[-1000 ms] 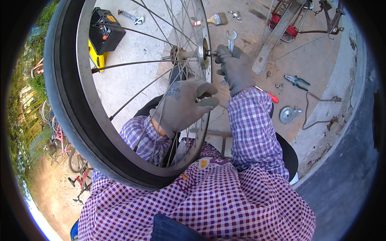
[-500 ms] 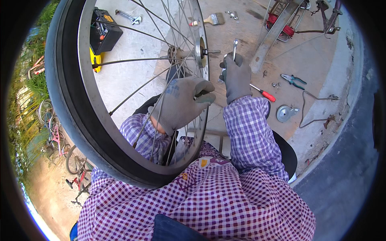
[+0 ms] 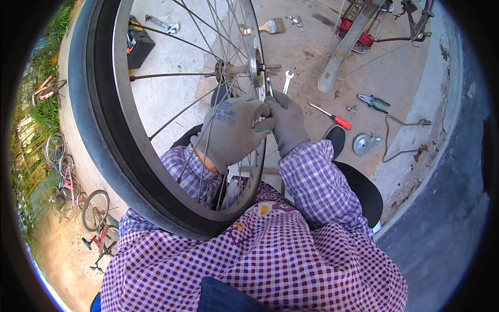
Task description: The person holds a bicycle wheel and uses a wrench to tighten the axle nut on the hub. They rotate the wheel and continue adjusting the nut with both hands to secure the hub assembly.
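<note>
A bicycle wheel (image 3: 92,125) with a black tyre and thin spokes stands upright against my lap, its axle (image 3: 270,67) sticking out to the right. My left hand (image 3: 234,132), in a grey glove, reaches in among the spokes below the hub (image 3: 224,68). Its fingers are curled, with a gap between thumb and forefinger. Close against its fingertips is my gloved right hand (image 3: 288,119), closed on a silver wrench (image 3: 269,83) that points up towards the axle; the fingers hide its lower part. Another open-ended wrench (image 3: 288,80) shows just beyond the right glove.
A red-handled screwdriver (image 3: 340,121), pliers (image 3: 372,102), a round metal part (image 3: 365,144) and a bent rod (image 3: 387,136) lie at right. Beyond are a brush (image 3: 273,25), an adjustable wrench (image 3: 165,24), a toolbox (image 3: 141,49) and a bicycle frame (image 3: 338,57). Bicycles (image 3: 97,210) stand far left.
My right hand has come left and slightly down with a wrench, meeting my left hand beside the wheel. The open-ended wrench on the ground is now in plain sight. My left hand has barely moved.
</note>
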Demonstrator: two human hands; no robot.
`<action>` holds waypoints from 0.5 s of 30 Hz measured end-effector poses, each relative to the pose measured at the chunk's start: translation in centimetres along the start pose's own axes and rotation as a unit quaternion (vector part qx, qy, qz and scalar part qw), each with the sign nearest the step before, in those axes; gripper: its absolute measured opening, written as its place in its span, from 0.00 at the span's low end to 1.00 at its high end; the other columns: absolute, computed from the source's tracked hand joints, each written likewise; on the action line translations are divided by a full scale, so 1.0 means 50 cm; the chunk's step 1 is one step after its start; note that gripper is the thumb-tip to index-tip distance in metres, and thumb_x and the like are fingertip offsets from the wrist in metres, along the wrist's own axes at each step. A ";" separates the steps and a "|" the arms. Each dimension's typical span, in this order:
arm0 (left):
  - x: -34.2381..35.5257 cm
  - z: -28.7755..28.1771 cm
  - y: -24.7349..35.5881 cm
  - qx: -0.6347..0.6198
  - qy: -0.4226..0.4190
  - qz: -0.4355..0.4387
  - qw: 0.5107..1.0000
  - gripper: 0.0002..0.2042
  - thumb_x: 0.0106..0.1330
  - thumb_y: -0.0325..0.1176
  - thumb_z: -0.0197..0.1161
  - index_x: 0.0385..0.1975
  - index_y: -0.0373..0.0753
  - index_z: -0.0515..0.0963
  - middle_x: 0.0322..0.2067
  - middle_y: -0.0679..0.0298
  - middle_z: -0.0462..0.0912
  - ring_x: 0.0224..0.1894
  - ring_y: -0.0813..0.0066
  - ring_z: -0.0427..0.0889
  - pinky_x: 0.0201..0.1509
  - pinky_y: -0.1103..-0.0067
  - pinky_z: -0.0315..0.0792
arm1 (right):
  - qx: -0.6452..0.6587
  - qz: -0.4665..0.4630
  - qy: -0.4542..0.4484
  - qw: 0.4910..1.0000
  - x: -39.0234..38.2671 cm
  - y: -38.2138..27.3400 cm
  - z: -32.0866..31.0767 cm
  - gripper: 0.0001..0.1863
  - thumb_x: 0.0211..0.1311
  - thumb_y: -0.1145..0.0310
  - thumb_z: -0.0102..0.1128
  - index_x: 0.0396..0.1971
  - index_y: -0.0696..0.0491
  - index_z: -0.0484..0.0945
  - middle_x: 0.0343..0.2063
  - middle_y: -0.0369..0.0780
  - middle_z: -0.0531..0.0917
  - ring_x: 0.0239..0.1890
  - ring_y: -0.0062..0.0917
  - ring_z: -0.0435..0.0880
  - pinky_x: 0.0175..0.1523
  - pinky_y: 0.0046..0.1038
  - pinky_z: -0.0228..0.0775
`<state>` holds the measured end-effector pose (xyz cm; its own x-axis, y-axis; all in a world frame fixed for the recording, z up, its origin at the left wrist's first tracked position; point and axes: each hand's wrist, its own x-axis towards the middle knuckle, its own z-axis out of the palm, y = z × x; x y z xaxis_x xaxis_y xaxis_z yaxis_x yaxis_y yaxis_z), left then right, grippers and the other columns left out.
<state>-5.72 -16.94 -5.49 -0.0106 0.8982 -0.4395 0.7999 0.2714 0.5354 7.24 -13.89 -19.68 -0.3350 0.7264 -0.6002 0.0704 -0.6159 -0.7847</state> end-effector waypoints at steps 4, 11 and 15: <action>-0.001 0.002 0.011 0.007 -0.015 -0.014 1.000 0.13 0.66 0.40 0.68 0.39 0.37 0.84 0.35 0.53 0.83 0.39 0.53 0.86 0.45 0.62 0.78 | -0.051 -0.017 -0.007 0.999 0.000 -0.002 -0.010 0.19 0.68 0.62 0.60 0.54 0.57 0.83 0.40 0.47 0.88 0.43 0.34 0.87 0.51 0.36 0.75; -0.012 0.005 0.015 0.008 0.001 0.007 1.000 0.12 0.64 0.38 0.71 0.39 0.35 0.85 0.34 0.54 0.85 0.33 0.59 0.84 0.39 0.68 0.75 | -0.066 -0.023 0.002 0.998 -0.012 -0.012 -0.005 0.22 0.68 0.62 0.61 0.59 0.55 0.81 0.43 0.48 0.89 0.46 0.35 0.88 0.53 0.36 0.76; -0.018 0.015 0.009 0.014 0.013 0.018 1.000 0.12 0.65 0.38 0.71 0.39 0.35 0.86 0.33 0.54 0.84 0.32 0.59 0.83 0.39 0.68 0.75 | -0.120 -0.038 -0.003 0.992 -0.008 -0.018 -0.010 0.22 0.68 0.62 0.61 0.58 0.56 0.81 0.43 0.48 0.89 0.46 0.36 0.88 0.54 0.36 0.76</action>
<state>-4.91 -17.87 -5.40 0.0028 0.9156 -0.4022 0.8164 0.2302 0.5296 7.79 -13.47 -18.84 -0.3536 0.7660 -0.5369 0.2668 -0.4675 -0.8428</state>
